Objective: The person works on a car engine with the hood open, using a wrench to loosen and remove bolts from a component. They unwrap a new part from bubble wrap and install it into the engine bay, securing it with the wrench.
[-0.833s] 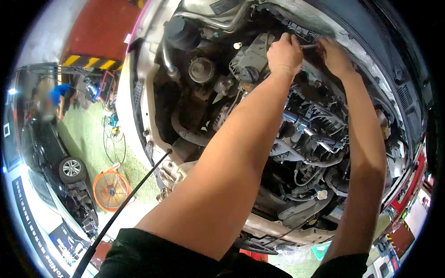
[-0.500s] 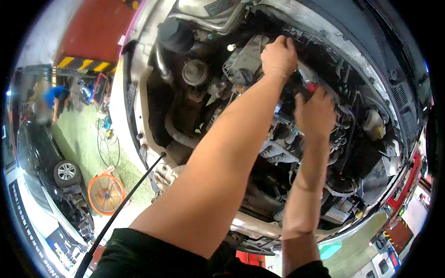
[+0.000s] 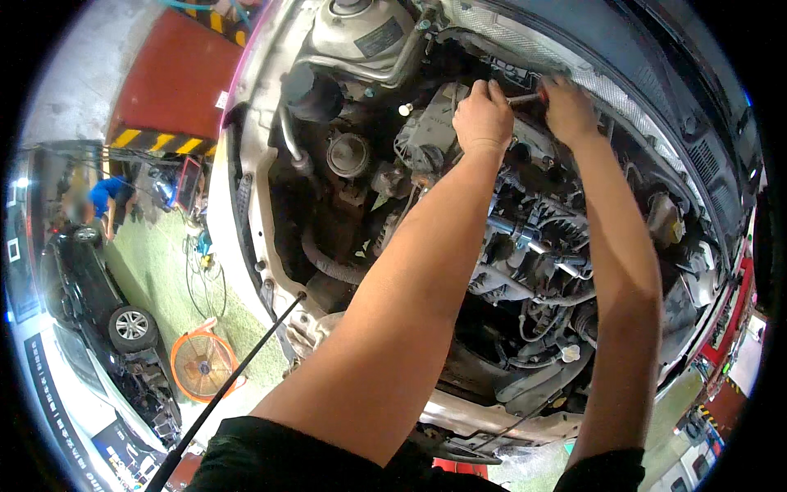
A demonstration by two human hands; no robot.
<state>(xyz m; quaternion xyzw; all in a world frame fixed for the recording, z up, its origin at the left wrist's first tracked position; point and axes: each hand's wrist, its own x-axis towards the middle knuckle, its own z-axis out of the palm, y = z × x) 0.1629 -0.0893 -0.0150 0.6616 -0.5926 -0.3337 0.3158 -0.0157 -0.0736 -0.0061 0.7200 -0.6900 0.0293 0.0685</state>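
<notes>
Both my arms reach into the open engine bay of a car. My left hand (image 3: 482, 119) is closed at the rear of the engine, beside a grey ribbed cover (image 3: 430, 123), round the head end of a ratchet wrench (image 3: 523, 99); my fingers hide that end. The wrench's bare metal shank runs rightward to a red handle. My right hand (image 3: 571, 111), slightly blurred, is closed on that handle close to the silver heat shield below the windscreen. Beneath my hands lies the engine (image 3: 525, 238), with bright metal fittings, hoses and wiring.
A black prop rod (image 3: 229, 385) slants across the front left edge of the bay. On the floor at left stand an orange-rimmed fan (image 3: 202, 365) and a dark car (image 3: 90, 287) with its front stripped. A person in blue (image 3: 106, 197) bends farther back.
My right hand has swung the wrench handle away from me, toward the heat shield. My left hand stays at the head end. The view has shifted slightly.
</notes>
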